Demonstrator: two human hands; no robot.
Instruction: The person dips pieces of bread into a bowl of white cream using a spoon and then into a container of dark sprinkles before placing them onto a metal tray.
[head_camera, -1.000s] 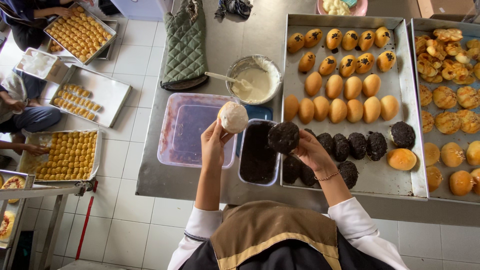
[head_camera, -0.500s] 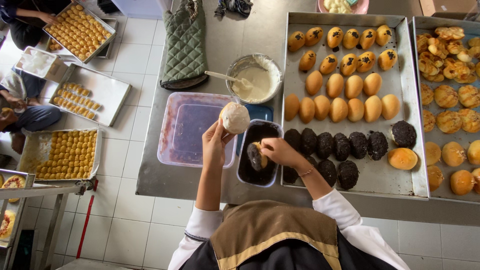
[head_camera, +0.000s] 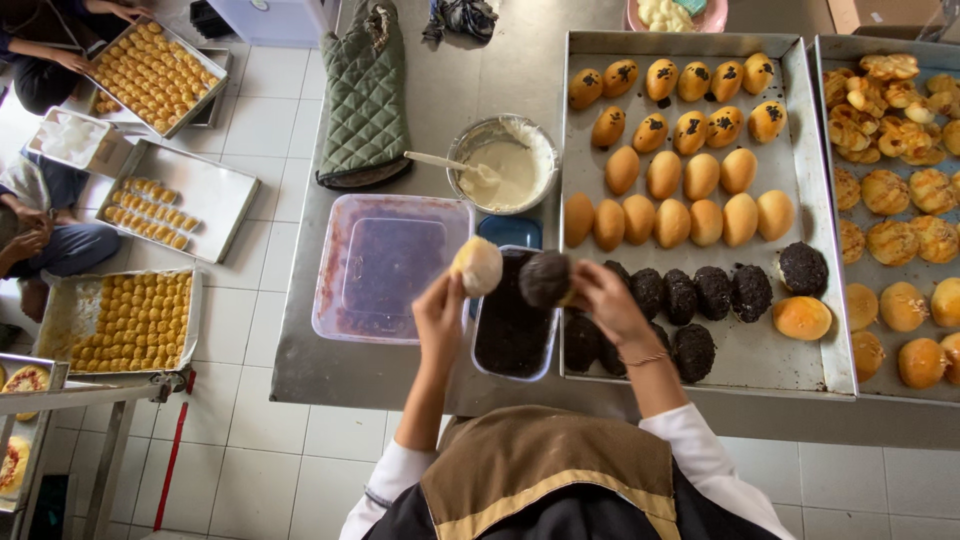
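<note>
My left hand (head_camera: 440, 318) holds up a cream-coated bun (head_camera: 477, 266) above the front of the metal table. My right hand (head_camera: 603, 298) holds a bun covered in dark crumbs (head_camera: 546, 279) just over the small tub of dark crumbs (head_camera: 510, 335). To the right lies a large baking tray (head_camera: 810, 330) with rows of plain golden buns (head_camera: 664, 218) and a group of dark-coated buns (head_camera: 700, 295) at its near side. A bowl of white cream (head_camera: 507, 166) with a spatula stands behind the tub.
A clear plastic container (head_camera: 385, 265) sits left of the tub, a green oven mitt (head_camera: 365, 95) behind it. A second tray of pastries (head_camera: 900, 210) lies far right. On the floor at left, other people sit among trays of small pastries (head_camera: 125, 320).
My right hand dipped the dark bun down into the crumb tub, then lifted it again, fully coated, beside the cream-coated bun. My left hand stayed nearly still.
</note>
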